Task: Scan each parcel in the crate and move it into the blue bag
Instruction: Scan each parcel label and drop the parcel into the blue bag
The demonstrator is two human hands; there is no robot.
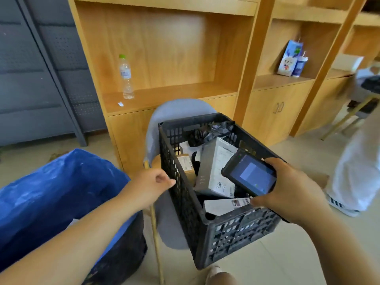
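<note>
A black plastic crate (232,233) rests on a grey chair (176,112) and holds several parcels. A tall grey box (213,167) with a label leans in its middle, a small brown carton (186,164) sits to the left, a white flat parcel (224,205) lies at the front, and a black poly bag (211,130) is at the back. My right hand (292,190) grips a black handheld scanner (249,175), screen lit, over the crate. My left hand (151,183) is loosely curled and empty beside the crate's left wall. The blue bag (53,192) stands open at lower left.
Wooden shelving stands behind the chair, with a water bottle (125,77) on one shelf and a blue-and-white carton (290,58) on another. A person in white trousers (357,161) stands at the right. A wooden stick (155,233) leans by the chair.
</note>
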